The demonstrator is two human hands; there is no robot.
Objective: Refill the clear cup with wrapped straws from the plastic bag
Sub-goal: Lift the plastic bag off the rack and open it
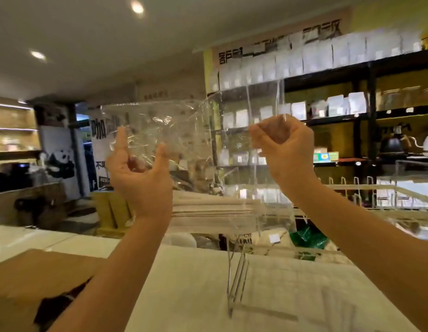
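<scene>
I hold a clear plastic bag up in front of me with both hands. My left hand grips its left side, thumb and forefinger pressed on the crinkled film. My right hand is closed on the bag's upper right part. A bundle of pale wrapped straws lies crosswise in the bottom of the hanging bag, between my wrists. No clear cup is recognisable in this view.
A white counter lies below, with a clear acrylic stand on it and a brown cardboard box at the left. Dark shelves with white pouches and kettles fill the right background. An acrylic rack stands at the right.
</scene>
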